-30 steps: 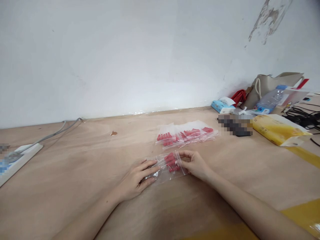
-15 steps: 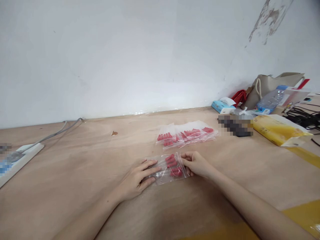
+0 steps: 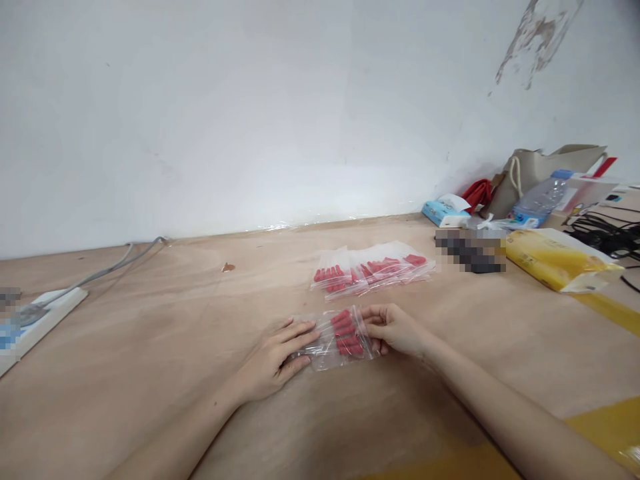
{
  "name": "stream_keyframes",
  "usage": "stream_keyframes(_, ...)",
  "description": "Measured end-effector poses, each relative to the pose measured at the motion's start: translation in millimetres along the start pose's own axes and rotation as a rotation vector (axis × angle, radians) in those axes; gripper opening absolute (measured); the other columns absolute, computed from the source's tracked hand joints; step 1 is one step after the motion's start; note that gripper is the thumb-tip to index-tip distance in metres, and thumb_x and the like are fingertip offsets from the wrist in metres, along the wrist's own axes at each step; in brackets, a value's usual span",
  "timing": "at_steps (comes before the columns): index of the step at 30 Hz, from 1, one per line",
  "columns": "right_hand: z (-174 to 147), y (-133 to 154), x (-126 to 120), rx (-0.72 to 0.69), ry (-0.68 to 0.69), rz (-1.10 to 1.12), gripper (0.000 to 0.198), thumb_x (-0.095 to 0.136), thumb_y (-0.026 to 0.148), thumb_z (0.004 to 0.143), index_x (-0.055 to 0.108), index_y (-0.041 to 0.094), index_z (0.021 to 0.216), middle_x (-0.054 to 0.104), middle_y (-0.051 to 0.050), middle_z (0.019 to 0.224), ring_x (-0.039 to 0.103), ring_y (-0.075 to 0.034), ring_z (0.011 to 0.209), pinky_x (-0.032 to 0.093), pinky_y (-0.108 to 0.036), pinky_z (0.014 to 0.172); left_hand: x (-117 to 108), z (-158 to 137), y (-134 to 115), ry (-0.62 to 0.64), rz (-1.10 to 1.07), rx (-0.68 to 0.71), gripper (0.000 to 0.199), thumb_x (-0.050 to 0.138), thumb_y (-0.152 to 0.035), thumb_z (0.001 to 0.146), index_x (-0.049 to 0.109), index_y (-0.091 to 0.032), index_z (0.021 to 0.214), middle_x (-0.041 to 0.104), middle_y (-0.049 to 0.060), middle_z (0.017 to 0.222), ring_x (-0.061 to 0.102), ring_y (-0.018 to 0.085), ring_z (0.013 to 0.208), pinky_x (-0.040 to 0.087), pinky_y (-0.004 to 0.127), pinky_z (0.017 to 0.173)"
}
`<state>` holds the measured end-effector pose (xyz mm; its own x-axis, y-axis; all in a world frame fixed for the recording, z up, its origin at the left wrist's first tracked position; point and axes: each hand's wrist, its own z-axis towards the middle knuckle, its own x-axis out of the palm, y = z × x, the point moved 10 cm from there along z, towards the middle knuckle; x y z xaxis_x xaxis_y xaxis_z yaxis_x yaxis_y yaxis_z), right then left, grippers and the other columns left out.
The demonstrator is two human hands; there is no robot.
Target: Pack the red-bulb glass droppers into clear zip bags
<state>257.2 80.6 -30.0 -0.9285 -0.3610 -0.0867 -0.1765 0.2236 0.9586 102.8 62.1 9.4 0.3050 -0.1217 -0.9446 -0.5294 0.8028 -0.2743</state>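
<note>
Between parted hands, a clear zip bag [image 3: 326, 347] of red pieces [image 3: 345, 329] is being pressed at nine o'clock by the spread left hand [image 3: 280, 353] and pinched at three by the right hand [image 3: 393, 330]. Stacked bags [image 3: 375, 270] are lying at one o'clock. With uneven pulling, the seal [image 3: 367, 341] could be buckling, trapping red pieces.

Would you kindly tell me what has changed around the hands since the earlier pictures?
Inside the clear bag, the red pieces, bunched earlier, now lie more evenly side by side. The right hand, at the bag's zip end, has edged slightly right. Nothing was newly grasped or released. The left hand stays on the other end; the bag pile is unmoved.
</note>
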Motion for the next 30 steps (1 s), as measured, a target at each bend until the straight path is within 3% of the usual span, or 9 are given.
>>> stream_keyframes(4,-4,2,1,-0.011,0.064,-0.027,0.042,0.063,0.042,0.067,0.058,0.014,0.099,0.061,-0.001,0.067,0.05,-0.006,0.045,0.037,-0.017,0.039,0,-1,-1,0.004,-0.022,-0.008,0.04,0.041,-0.027,0.091,0.038,-0.028,0.131,0.039,0.003,0.136,0.037,0.018,0.124,0.026,0.044,0.106)
stream_keyframes(10,0,-2,-42,-0.07,-0.242,-0.145,0.03,0.06,0.041,0.068,0.059,0.014,0.082,0.054,0.002,0.059,0.039,-0.004,0.039,0.028,-0.017,0.035,-10,-7,8,0.131,-0.065,0.052,0.04,0.038,-0.018,0.09,0.041,-0.03,0.129,0.039,0.001,0.136,0.034,0.018,0.126,0.027,0.044,0.105)
stream_keyframes(14,3,6,-48,-0.207,-0.301,-0.237,0.025,0.056,0.038,0.072,0.059,0.014,0.077,0.057,0.0,0.06,0.044,-0.007,0.046,0.033,-0.02,0.041,-52,-8,22,-0.172,0.096,-0.097,0.035,0.035,-0.016,0.088,0.058,-0.024,0.114,0.048,0.005,0.129,0.039,0.023,0.122,0.032,0.048,0.1)
stream_keyframes(16,-3,17,-48,-0.32,-0.369,-0.346,0.022,0.052,0.035,0.076,0.06,0.015,0.077,0.059,-0.001,0.063,0.049,-0.009,0.052,0.036,-0.021,0.046,-58,-12,16,-0.289,0.139,-0.218,0.033,0.035,-0.022,0.089,0.057,-0.021,0.114,0.051,0.008,0.124,0.046,0.024,0.115,0.039,0.045,0.096)
stream_keyframes(19,-27,48,-37,-0.602,-0.513,-0.623,0.018,0.047,0.027,0.081,0.062,0.017,0.083,0.06,-0.003,0.07,0.052,-0.012,0.062,0.041,-0.024,0.056,-28,-11,-11,-0.176,0.171,-0.272,0.04,0.038,-0.037,0.09,0.046,-0.022,0.126,0.042,0.009,0.133,0.041,0.028,0.118,0.04,0.047,0.093)
stream_keyframes(21,-44,70,-19,-0.818,-0.56,-0.839,0.017,0.046,0.02,0.082,0.062,0.018,0.086,0.061,-0.005,0.077,0.052,-0.015,0.072,0.042,-0.027,0.065,-8,-11,-27,-0.092,0.206,-0.226,0.05,0.041,-0.046,0.087,0.036,-0.026,0.133,0.036,0.01,0.137,0.035,0.033,0.122,0.038,0.051,0.093)
stream_keyframes(23,-46,85,2,-0.939,-0.534,-1.048,0.019,0.044,0.017,0.083,0.062,0.018,0.09,0.061,-0.007,0.085,0.052,-0.017,0.082,0.041,-0.031,0.074,3,-12,-32,-0.023,0.215,-0.139,0.055,0.042,-0.048,0.086,0.03,-0.028,0.136,0.031,0.011,0.14,0.03,0.035,0.124,0.036,0.052,0.094)
stream_keyframes(26,-20,101,23,-0.948,-0.47,-1.309,0.025,0.044,0.018,0.084,0.058,0.018,0.104,0.059,-0.009,0.105,0.048,-0.022,0.099,0.036,-0.036,0.086,-4,-12,-13,-0.024,0.202,-0.063,0.052,0.044,-0.044,0.086,0.031,-0.03,0.135,0.029,0.011,0.139,0.033,0.034,0.123,0.038,0.05,0.093)
stream_keyframes(30,30,110,30,-0.854,-0.435,-1.485,0.041,0.047,0.031,0.084,0.045,0.02,0.123,0.043,-0.011,0.131,0.036,-0.026,0.118,0.029,-0.042,0.094,-33,-11,35,-0.146,0.183,-0.099,0.045,0.048,-0.035,0.086,0.04,-0.031,0.13,0.041,0.011,0.124,0.046,0.027,0.109,0.045,0.042,0.086)
